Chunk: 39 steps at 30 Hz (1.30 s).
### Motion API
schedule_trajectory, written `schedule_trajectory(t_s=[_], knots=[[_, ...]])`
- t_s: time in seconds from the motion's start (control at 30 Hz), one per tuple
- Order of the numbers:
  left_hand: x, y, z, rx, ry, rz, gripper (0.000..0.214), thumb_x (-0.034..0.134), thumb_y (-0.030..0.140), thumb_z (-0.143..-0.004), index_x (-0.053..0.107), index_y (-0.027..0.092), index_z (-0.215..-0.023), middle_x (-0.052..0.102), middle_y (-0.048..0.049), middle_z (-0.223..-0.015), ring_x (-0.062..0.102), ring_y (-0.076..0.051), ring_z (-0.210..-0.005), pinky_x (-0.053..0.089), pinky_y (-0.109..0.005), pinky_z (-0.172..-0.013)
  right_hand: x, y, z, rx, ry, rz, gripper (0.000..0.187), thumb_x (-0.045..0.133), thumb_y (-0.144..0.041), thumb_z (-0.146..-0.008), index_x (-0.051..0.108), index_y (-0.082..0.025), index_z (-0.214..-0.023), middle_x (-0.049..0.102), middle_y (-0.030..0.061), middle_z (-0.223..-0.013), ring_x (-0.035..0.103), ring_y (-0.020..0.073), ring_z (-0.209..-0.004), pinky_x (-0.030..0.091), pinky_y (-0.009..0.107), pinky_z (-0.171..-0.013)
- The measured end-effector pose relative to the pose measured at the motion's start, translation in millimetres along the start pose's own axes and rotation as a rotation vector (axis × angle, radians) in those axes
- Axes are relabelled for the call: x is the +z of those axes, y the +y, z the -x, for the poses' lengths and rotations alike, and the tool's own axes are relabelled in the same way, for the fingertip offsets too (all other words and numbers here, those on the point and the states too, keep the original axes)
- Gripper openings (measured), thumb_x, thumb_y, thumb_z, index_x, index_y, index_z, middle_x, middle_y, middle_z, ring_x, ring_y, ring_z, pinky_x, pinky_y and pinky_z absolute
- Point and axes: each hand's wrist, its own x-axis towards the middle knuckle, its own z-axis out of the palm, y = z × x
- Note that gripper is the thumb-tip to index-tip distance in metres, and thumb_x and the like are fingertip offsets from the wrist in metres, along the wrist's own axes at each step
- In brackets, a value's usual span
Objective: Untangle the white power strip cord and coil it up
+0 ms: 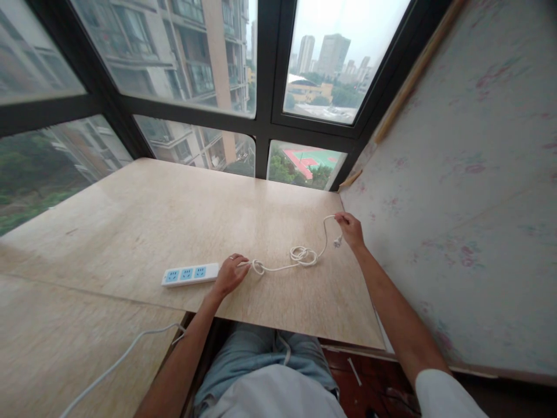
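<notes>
A white power strip point(191, 274) with blue sockets lies on the board surface, left of centre. My left hand point(231, 275), a ring on one finger, covers the strip's right end, and its fingers are closed around the cord where it leaves the strip. From there the white cord point(278, 269) runs right across the board, through a small loop by my fingertips and a larger loose coil point(303, 256). My right hand point(350, 229) pinches the cord near its far end, raised off the board. Just below those fingers the plug point(337, 241) dangles.
The pale wood-look board point(183, 215) reaches back to dark-framed windows point(263, 125). A wall with floral paper point(456, 191) stands close on the right. Another white cable point(126, 351) crosses the lower left surface. The board's front edge is just before my lap.
</notes>
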Motion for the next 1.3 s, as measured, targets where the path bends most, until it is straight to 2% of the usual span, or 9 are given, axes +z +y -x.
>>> schedule_trajectory(t_s=[0.17,0.3,0.4,0.5,0.67,0.8,0.93,1.17,1.3], knots=[[0.4,35,15,-0.18,0.212,-0.118,0.025,0.057,0.042,-0.085,0.062,0.019,-0.082,0.065,-0.0063,-0.081,0.06,-0.021,-0.077,0.046,-0.034,-0.074,23,12,-15,0.017,-0.078,0.119,0.036,0.051,-0.045,-0.083,0.069,-0.015,-0.082,0.07,0.0104,-0.086,0.061,0.0203,-0.079,0.049,0.035,-0.077],[11.0,57,22,-0.407,0.142,-0.088,0.035,0.056,0.053,-0.083,0.062,0.019,-0.075,0.065,-0.0036,-0.068,0.062,-0.019,-0.065,0.042,-0.029,-0.062,34,12,-10,0.023,-0.12,0.203,0.025,0.059,-0.033,-0.078,0.068,-0.013,-0.09,0.069,0.0126,-0.095,0.061,0.0226,-0.091,0.047,0.041,-0.088],[23.5,60,22,-0.517,0.131,-0.057,0.036,0.059,0.055,-0.08,0.066,0.02,-0.079,0.069,-0.0052,-0.071,0.065,-0.021,-0.069,0.041,-0.028,-0.06,40,-3,4,-0.003,-0.094,0.314,0.037,0.062,-0.021,-0.074,0.063,-0.01,-0.11,0.06,0.0201,-0.121,0.053,0.0289,-0.115,0.038,0.048,-0.101],[33.7,61,19,-0.562,0.134,0.017,0.032,0.059,0.05,-0.081,0.069,0.02,-0.081,0.072,-0.0061,-0.075,0.066,-0.021,-0.072,0.042,-0.028,-0.063,53,-33,27,-0.14,-0.125,0.441,0.047,0.058,-0.014,-0.077,0.056,-0.01,-0.124,0.049,0.0224,-0.136,0.043,0.032,-0.127,0.033,0.05,-0.106],[36.4,66,16,-0.51,0.082,0.072,0.024,0.055,0.037,-0.085,0.07,0.019,-0.078,0.073,-0.0048,-0.078,0.065,-0.018,-0.072,0.043,-0.027,-0.068,100,-90,89,-0.424,-0.577,0.214,0.024,0.054,-0.016,-0.087,0.068,-0.018,-0.105,0.068,0.0105,-0.107,0.059,0.0217,-0.105,0.044,0.037,-0.097],[27.1,71,19,-0.385,0.045,0.107,0.025,0.053,0.036,-0.087,0.071,0.019,-0.083,0.072,-0.0044,-0.079,0.063,-0.017,-0.068,0.043,-0.027,-0.067,138,-115,128,-0.431,-0.783,0.161,0.015,0.059,-0.02,-0.086,0.072,-0.02,-0.094,0.071,0.0068,-0.094,0.063,0.0182,-0.09,0.048,0.029,-0.08],[17.7,71,26,-0.304,-0.009,0.141,0.023,0.052,0.034,-0.087,0.07,0.02,-0.085,0.072,-0.0041,-0.08,0.061,-0.016,-0.067,0.044,-0.028,-0.066,149,-121,136,-0.377,-0.766,0.183,0.016,0.057,-0.017,-0.087,0.073,-0.02,-0.086,0.072,0.0056,-0.085,0.064,0.017,-0.08,0.046,0.027,-0.071],[12.5,75,33,-0.178,-0.009,0.165,0.023,0.049,0.035,-0.089,0.067,0.02,-0.091,0.067,-0.0046,-0.08,0.058,-0.016,-0.071,0.045,-0.029,-0.071,131,-121,138,-0.369,-0.722,0.163,0.012,0.062,-0.027,-0.086,0.073,-0.022,-0.089,0.073,0.0035,-0.085,0.064,0.0155,-0.075,0.045,0.025,-0.067],[10.1,82,33,-0.191,0.011,0.178,0.02,0.051,0.034,-0.088,0.067,0.02,-0.088,0.067,-0.0043,-0.079,0.059,-0.016,-0.072,0.047,-0.028,-0.07,125,-124,143,-0.41,-0.635,0.175,0.015,0.058,-0.028,-0.089,0.073,-0.023,-0.087,0.073,0.0047,-0.086,0.065,0.0164,-0.077,0.044,0.026,-0.067]])
